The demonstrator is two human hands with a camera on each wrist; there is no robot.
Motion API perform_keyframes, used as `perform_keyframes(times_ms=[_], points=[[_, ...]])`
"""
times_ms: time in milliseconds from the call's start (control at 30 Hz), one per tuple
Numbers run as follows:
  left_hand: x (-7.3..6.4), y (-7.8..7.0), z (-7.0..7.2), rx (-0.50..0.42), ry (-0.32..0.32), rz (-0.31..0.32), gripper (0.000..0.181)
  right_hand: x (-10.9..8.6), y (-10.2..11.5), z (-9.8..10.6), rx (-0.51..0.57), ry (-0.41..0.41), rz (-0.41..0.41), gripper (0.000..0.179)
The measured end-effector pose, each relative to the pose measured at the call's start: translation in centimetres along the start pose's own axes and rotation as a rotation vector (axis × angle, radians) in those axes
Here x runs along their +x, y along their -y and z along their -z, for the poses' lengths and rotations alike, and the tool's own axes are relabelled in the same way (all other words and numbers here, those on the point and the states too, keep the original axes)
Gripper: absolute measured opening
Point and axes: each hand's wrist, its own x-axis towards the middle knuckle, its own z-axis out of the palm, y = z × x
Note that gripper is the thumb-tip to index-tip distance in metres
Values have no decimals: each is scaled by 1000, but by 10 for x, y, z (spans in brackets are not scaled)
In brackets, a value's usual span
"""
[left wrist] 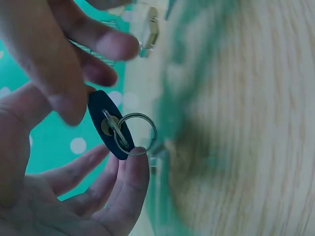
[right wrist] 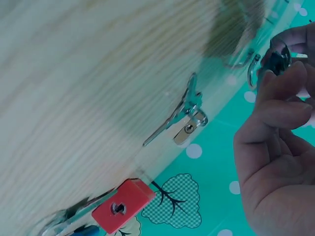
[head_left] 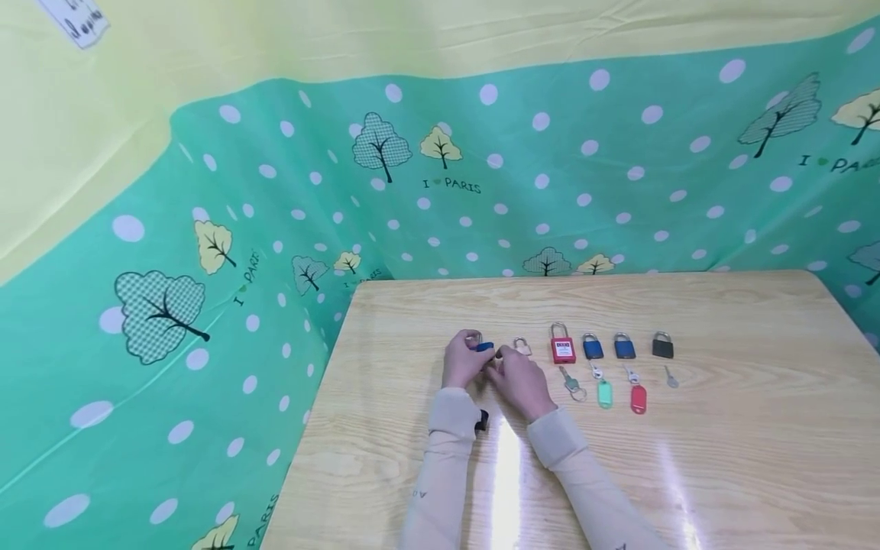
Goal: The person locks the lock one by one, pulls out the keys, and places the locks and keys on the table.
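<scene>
Held in the left hand (left wrist: pixel 93 191), a blue padlock (left wrist: pixel 100 101) has its keyhole side toward the left wrist camera. A key (left wrist: pixel 116 129) sits in its brass cylinder, seen edge-on, with a split ring (left wrist: pixel 147 120) hanging from it. The left fingertips grip the padlock's ends. From the other side, the right hand (head_left: pixel 520 380) comes close, its fingers bent loosely near the padlock; in the left wrist view nothing shows between them. Whether its thumb touches the padlock cannot be made out. Beside the hands lies a small brass-toned padlock (head_left: pixel 522 347).
Rightward on the wooden table (head_left: pixel 742 458) stretches a row: a red padlock (head_left: pixel 563 351), blue padlocks (head_left: pixel 593 348) and a black padlock (head_left: pixel 663 347). Below them lie keys, some with a green tag (head_left: pixel 604 395) or a red tag (head_left: pixel 638 399). A patterned green cloth (head_left: pixel 467 244) borders the table.
</scene>
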Motion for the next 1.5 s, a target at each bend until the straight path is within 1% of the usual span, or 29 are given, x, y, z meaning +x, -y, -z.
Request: perform_keyframes(times_ms=[100, 167, 233, 333, 400, 500, 600, 700, 767, 933, 1067, 1200, 1333, 1500], points=[[-2, -1, 1, -49, 12, 7, 55, 1, 1, 0, 37, -12, 1, 25], [-4, -3, 3, -66, 15, 14, 57, 1, 1, 0, 53, -13, -10, 24], [-6, -4, 4, -103, 25, 28, 59, 2, 1, 0, 70, -15, -20, 24], [-9, -9, 7, -154, 44, 36, 64, 1, 2, 0, 107, -27, -25, 23], [-12, -12, 9, -180, 59, 30, 69, 0, 2, 0, 158, -35, -32, 20], [-16, -15, 12, -193, 79, 13, 73, -2, 2, -3, 270, -32, -61, 16], [-19, -15, 12, -207, 104, -9, 73, -5, 1, -5, 388, -29, -100, 14], [-19, -12, 12, -208, 116, -38, 71, -7, 0, -5, 462, -44, -113, 16], [-17, -9, 13, -226, 123, -59, 68, -8, 0, -3, 510, -45, -123, 19], [-15, -6, 16, -282, 120, -73, 62, -12, 1, -1, 626, -26, -129, 27], [-15, -8, 16, -271, 124, -74, 60, -13, 3, 1, 671, -25, -129, 28], [-15, -8, 16, -293, 156, -85, 60, -14, 4, 3, 688, -22, -140, 30], [-13, -7, 15, -368, 190, -74, 57, -15, 5, 4, 725, -2, -152, 29], [-12, -7, 15, -501, 235, -62, 53, -14, 7, 5, 776, 16, -176, 29]])
